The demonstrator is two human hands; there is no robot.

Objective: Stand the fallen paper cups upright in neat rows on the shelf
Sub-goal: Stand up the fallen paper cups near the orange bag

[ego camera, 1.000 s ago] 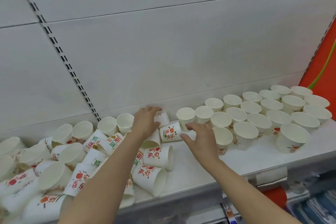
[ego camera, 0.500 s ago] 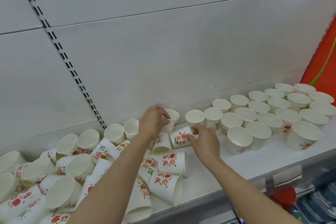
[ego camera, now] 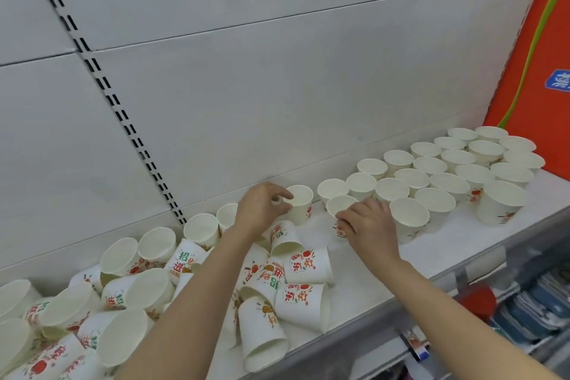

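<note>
At the left of the white shelf [ego camera: 364,296], a heap of fallen paper cups [ego camera: 129,296] lies on its sides, mouths facing various directions, with red, orange and green print visible on the walls. Several more tipped cups [ego camera: 300,284] lie near the front edge, just right of the left forearm. The left hand [ego camera: 260,208] reaches over this heap to the rear of the shelf; its thumb and fingers are curled around the rim of an upright cup [ego camera: 300,205] standing near the back panel [ego camera: 277,86]. Just beside it, the right hand [ego camera: 368,222] grips a second upright cup [ego camera: 340,210], with fingers bent over the cup's near wall below the rim. To the right, the upright cups [ego camera: 447,176] stand mouth-up in rows that run along the shelf toward the far right end. An orange panel [ego camera: 533,77] with a green stripe leans at that end, behind the last cups.
</note>
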